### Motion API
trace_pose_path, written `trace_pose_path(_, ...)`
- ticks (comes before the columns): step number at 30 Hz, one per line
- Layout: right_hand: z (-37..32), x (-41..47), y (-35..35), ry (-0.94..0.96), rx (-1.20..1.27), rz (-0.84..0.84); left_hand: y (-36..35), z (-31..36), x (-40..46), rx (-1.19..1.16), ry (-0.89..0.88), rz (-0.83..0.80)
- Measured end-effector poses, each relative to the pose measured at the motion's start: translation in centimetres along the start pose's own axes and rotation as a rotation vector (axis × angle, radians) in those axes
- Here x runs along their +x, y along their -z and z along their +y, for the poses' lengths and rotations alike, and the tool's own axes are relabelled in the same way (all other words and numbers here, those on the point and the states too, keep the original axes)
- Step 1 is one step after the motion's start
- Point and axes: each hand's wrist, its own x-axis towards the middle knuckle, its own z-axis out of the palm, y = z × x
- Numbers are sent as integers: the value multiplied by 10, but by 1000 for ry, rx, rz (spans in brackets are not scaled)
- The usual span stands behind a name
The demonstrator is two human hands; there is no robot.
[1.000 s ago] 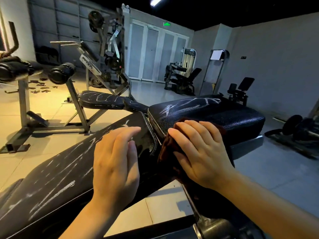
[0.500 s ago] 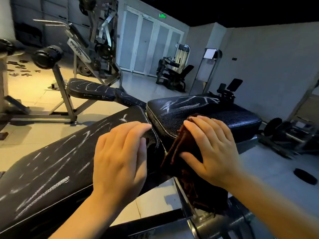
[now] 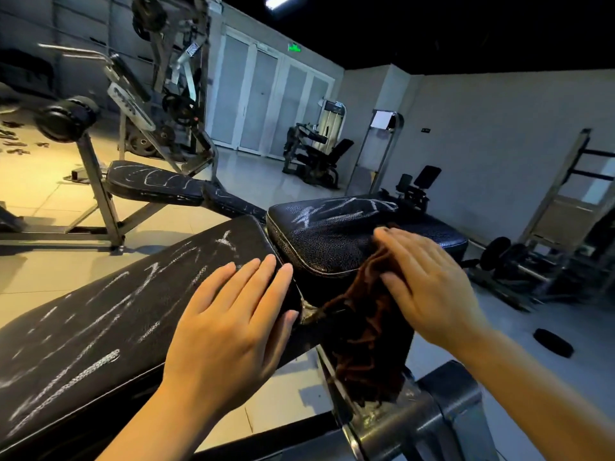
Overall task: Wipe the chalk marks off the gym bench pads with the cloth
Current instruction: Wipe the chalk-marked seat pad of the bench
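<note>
A long black back pad (image 3: pixel 100 327) streaked with white chalk runs from the lower left toward the centre. My left hand (image 3: pixel 229 324) rests flat on its upper end, fingers straight. Beyond it the black seat pad (image 3: pixel 326 237) carries chalk scribbles on its far half. My right hand (image 3: pixel 429 281) presses a dark brown cloth (image 3: pixel 366 327) against the seat pad's near right edge, fingers spread straight. Most of the cloth hangs down over the pad's side and the metal frame (image 3: pixel 409 424).
A second chalk-marked bench (image 3: pixel 156 184) with a roller pad (image 3: pixel 66 118) stands behind on the left. Weight machines (image 3: pixel 316 158) line the back wall. Dumbbells on a low rack (image 3: pixel 512 261) and a black disc (image 3: pixel 552 341) lie on the floor at right.
My right hand with the cloth has slid farther up and right across the seat pad. The left hand stays on the back pad. The view has tilted slightly.
</note>
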Motion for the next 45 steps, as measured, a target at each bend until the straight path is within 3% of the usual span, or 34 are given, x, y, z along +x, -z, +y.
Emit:
trace_pose_path(5, -31, 15, 3, -220, 42, 16, -1, 1, 0, 2, -10, 17)
trace_pose_path(9, -81, 42, -8, -29, 77, -44, 1, 0, 1, -16, -5, 39)
trace_pose_path(13, -66, 44, -1, 56, 73, -170, 2, -2, 1, -39, 4, 67)
trace_pose_path(19, -3, 36, 13, -317, 60, -169, 1, -2, 1, -67, 5, 88)
trace_pose_path(23, 1, 42, 12, -483, 42, -121, 3, -1, 0, -71, 15, 101)
trace_pose_path(27, -51, 50, 17, -301, 97, -236, 8, 3, 2, -91, 37, 127)
trace_pose_path(31, -94, 60, 14, -47, 139, -316, 5, 0, 6, -160, 171, 53)
trace_pose_path(32, -91, 60, 14, -30, 166, -346, 10, -7, 5, -188, 275, -98)
trace_pose_path(35, -66, 46, 22, -84, 169, -382, -25, -26, -21, -274, 232, -357)
trace_pose_path(37, -33, 36, 25, -220, 94, -368, -20, -14, -23, -154, 215, -207)
trace_pose_path(38, -13, 34, 25, -312, 56, -359, -2, -5, -20, -254, 181, -198)
trace_pose_path(40, 25, 36, 25, -510, 22, -380, 12, 10, -7, -339, 158, 54)
trace_pose_path(41, 38, 40, 25, -597, 27, -421, 14, 10, 1, -353, 180, 103)
trace_pose_path(43, 45, 47, 25, -647, 37, -482, 10, 0, 6, -267, 138, 122)
trace_pose_path(45, 29, 53, 24, -565, 16, -459, 10, 1, 6, -271, 159, 90)
